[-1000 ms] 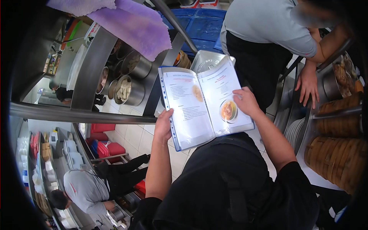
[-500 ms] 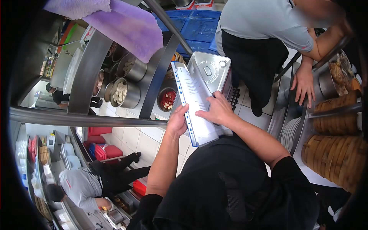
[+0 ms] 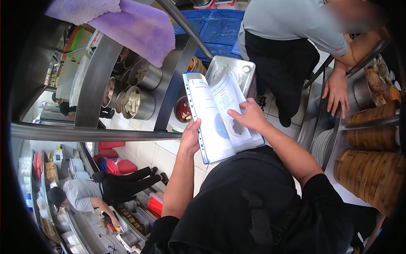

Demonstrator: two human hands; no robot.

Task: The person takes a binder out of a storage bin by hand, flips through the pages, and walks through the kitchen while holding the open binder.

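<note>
An open display book (image 3: pixel 207 122) with clear sleeves and a blue punched spine strip lies across both my hands. Printed text and round pictures show on its pages. My left hand (image 3: pixel 191 136) is closed on the book's left edge, thumb on top. At the right side, my right hand (image 3: pixel 250 117) is closed on a page (image 3: pixel 224 95), with its thumb lying over the sheet. That page stands curved up from the ones beneath. Just beyond the book is a shiny metal tin (image 3: pixel 243 70) with an embossed lid.
A co-worker (image 3: pixel 292 29) leans at the upper right, a hand on the steel counter. Bamboo steamers (image 3: pixel 368 173) and stacked plates (image 3: pixel 322 142) are at right. Steel pots (image 3: pixel 139 103) of food sit on the left shelf under a purple towel (image 3: pixel 144 29). Another person (image 3: pixel 89 192) bends over a counter.
The book has opened wider: a page now spreads to the right, showing round pictures. My right hand has moved slightly right and up. The person at lower left has reached an arm forward.
</note>
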